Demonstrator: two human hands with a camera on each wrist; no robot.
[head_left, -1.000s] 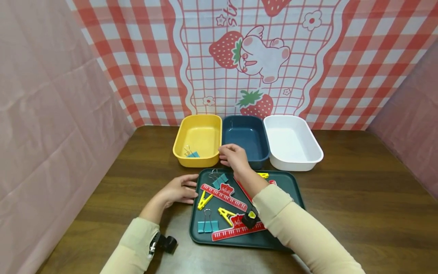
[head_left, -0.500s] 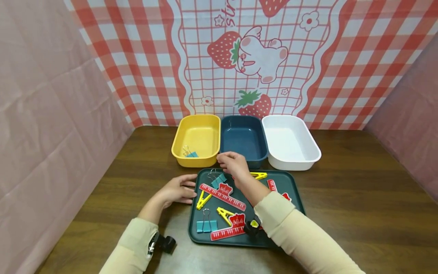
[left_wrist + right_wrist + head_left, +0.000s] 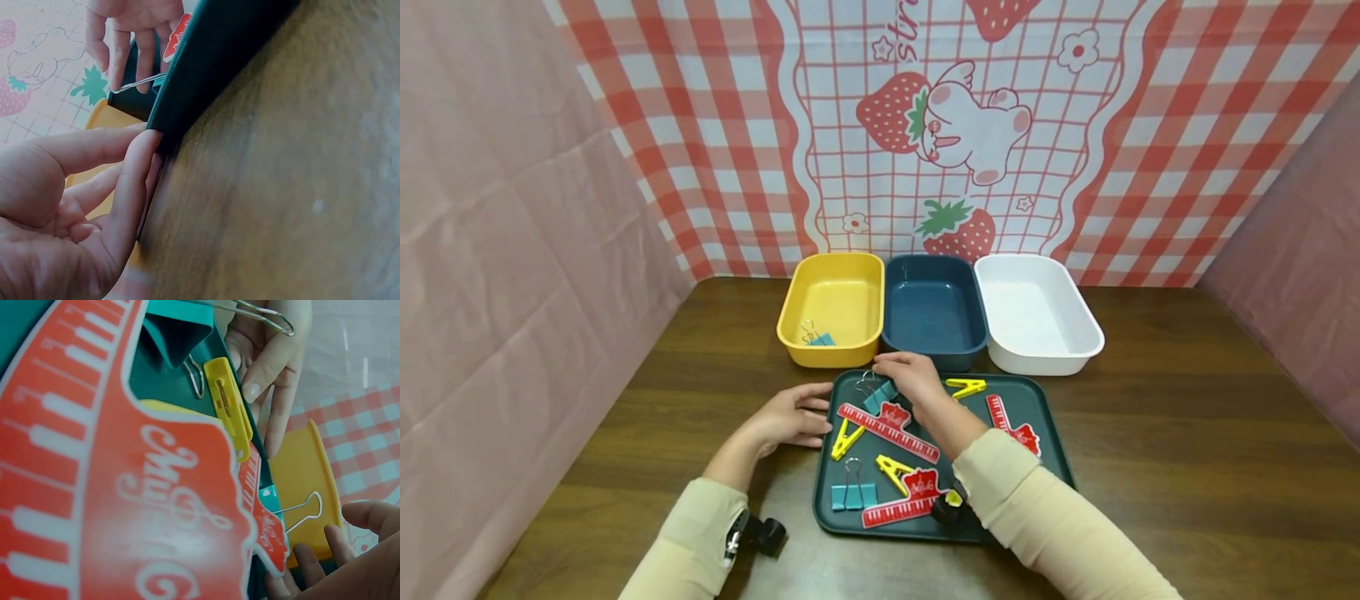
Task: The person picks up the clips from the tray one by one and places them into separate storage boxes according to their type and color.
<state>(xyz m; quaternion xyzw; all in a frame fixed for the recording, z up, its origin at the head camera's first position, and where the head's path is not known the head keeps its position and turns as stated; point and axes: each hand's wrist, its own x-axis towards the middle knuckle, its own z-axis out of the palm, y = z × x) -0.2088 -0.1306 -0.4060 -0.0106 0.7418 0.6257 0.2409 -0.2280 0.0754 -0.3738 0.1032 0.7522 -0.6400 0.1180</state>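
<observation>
My right hand [image 3: 917, 383] is over the far left of the dark green tray [image 3: 940, 533]. Its thumb and fingers are spread around the wire handles of a teal binder clip [image 3: 880, 397]; no firm grip shows. In the right wrist view, that clip's wire handle [image 3: 306, 512] stands between thumb and fingers. At the tray's left edge rests my left hand [image 3: 790, 417], fingers fairly straight, thumb touching the rim. Beside them lie a red piano-key clip [image 3: 889, 431] and a yellow clothespin [image 3: 847, 439]. A second teal binder clip [image 3: 853, 497] lies nearer me.
Behind the tray stand a yellow bin [image 3: 831, 357] holding one teal binder clip [image 3: 822, 339], a dark blue bin [image 3: 936, 308] and a white bin [image 3: 1037, 308]. More red clips [image 3: 1013, 425] and yellow clothespins [image 3: 966, 387] lie on the tray. Cloth [image 3: 730, 142] hangs behind.
My right hand has come down from beside the yellow and blue bins to the teal binder clip at the tray's far left. The left hand stays at the tray's edge.
</observation>
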